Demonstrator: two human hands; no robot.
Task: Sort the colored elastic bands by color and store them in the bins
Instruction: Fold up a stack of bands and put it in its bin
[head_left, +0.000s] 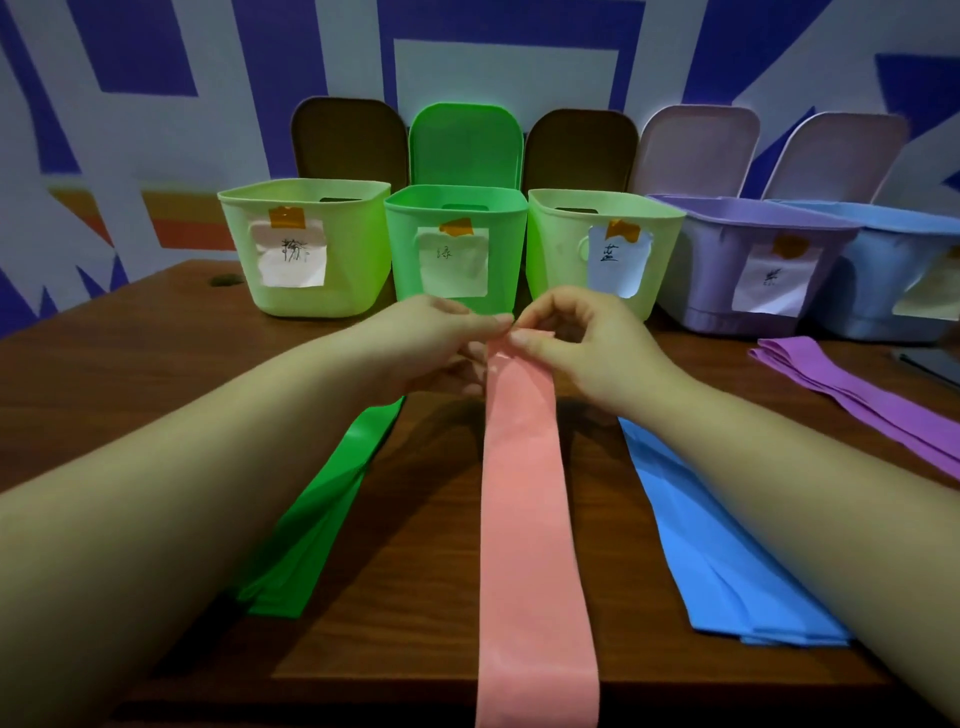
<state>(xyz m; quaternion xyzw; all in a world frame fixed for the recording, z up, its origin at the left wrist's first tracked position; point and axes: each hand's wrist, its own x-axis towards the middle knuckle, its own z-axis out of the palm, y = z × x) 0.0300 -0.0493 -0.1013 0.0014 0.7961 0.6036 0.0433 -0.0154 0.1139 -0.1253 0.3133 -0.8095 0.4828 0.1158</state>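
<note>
A long pink band (524, 519) lies down the middle of the wooden table (156, 364) and runs off the bottom of the view. My left hand (441, 343) and my right hand (582, 343) both pinch its far end, just in front of the bins. Green bands (317, 514) lie under my left forearm. Blue bands (711, 540) lie under my right forearm. Purple bands (852, 389) lie at the right. Five open bins with paper labels stand in a row at the back: pale green (358, 249), green (405, 244), pale green (550, 244), purple (711, 254), blue (872, 280).
Every bin has its lid raised behind it against the patterned wall (156, 130). A dark flat object (930, 364) lies at the right edge of the table behind the purple bands. A small dark spot (226, 280) marks the table at the left of the bins.
</note>
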